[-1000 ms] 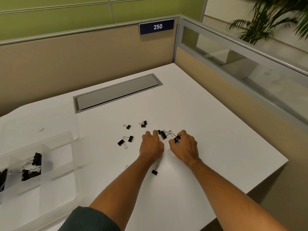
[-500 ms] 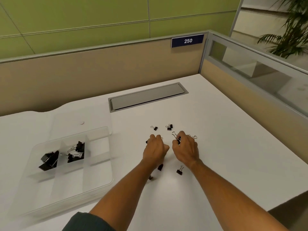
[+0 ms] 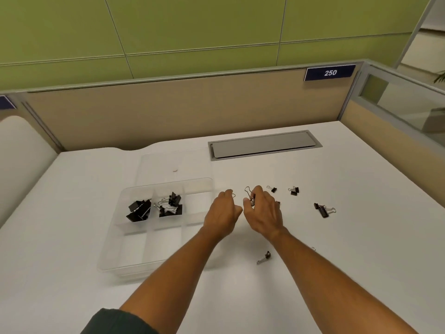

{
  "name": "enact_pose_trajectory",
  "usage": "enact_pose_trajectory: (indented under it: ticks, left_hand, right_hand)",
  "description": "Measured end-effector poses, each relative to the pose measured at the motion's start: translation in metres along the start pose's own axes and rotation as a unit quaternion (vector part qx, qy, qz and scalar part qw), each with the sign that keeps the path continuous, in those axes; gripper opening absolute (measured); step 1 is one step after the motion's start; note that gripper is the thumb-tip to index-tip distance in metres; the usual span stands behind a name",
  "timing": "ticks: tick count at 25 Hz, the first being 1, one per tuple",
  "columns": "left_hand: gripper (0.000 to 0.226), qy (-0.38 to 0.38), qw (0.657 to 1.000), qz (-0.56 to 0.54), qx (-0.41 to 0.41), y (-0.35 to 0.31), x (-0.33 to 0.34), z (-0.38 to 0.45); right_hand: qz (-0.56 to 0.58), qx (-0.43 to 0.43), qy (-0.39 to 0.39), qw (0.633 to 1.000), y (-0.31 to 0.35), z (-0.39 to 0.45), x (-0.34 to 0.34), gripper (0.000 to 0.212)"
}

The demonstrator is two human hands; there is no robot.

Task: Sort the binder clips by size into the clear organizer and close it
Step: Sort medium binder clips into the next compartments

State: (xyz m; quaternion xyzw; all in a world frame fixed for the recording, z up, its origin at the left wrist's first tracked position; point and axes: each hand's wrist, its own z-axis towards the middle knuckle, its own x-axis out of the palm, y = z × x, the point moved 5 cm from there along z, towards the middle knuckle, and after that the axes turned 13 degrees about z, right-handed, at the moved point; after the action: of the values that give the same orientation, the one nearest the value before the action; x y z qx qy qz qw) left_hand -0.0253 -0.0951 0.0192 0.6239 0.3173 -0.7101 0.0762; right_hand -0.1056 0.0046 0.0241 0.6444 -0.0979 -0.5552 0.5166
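Note:
The clear organizer [image 3: 125, 259] sits open on the white desk, left of my hands. Its far-left compartment holds large black binder clips [image 3: 139, 210]; the far-middle one holds medium clips [image 3: 170, 205]. My left hand [image 3: 222, 215] is curled just right of the organizer, a wire loop showing at its fingertips. My right hand [image 3: 263, 213] pinches a small binder clip [image 3: 250, 195] with wire handles sticking up. Loose clips lie on the desk: two tiny ones [image 3: 273, 189] [image 3: 294, 190] beyond my right hand, a medium clip [image 3: 323, 210] to the right, and one [image 3: 265, 256] near my right forearm.
The organizer's clear lid [image 3: 178, 165] lies folded back behind it. A grey cable-port cover [image 3: 263, 145] is set into the desk at the back. Beige partition panels wall the desk at the back and right, with a "250" label [image 3: 330, 73].
Both hands have lifted off the pile of clips and shifted left toward the organizer, carrying clips. My view has turned left, bringing the organizer toward the centre.

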Motion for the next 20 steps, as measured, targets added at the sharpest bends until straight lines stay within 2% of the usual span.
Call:
enact_pose_trajectory:
  ticks: [5,9,13,16,20]
  left_hand:
    - [0.039,-0.04,0.998,0.03,-0.028,0.049,-0.023,-0.002]
    - [0.044,-0.029,0.997,0.056,-0.049,0.083,-0.031,0.008]
    - [0.056,0.031,0.995,0.093,-0.017,0.091,-0.027,0.015]
    - [0.066,0.047,0.993,0.109,0.014,0.089,-0.026,0.021]
    - [0.061,0.044,0.994,0.099,0.028,0.088,-0.024,0.03]
  right_hand:
    - [-0.001,-0.021,0.011,1.0,0.024,0.001,0.029,0.016]
    - [-0.003,-0.013,0.018,1.0,0.027,0.005,0.044,0.016]
    - [-0.011,-0.006,0.01,1.0,0.023,0.008,0.048,0.016]
    - [-0.017,-0.005,0.006,1.0,0.021,0.012,0.048,0.016]
    - [-0.018,-0.004,0.004,1.0,0.019,0.014,0.048,0.017]
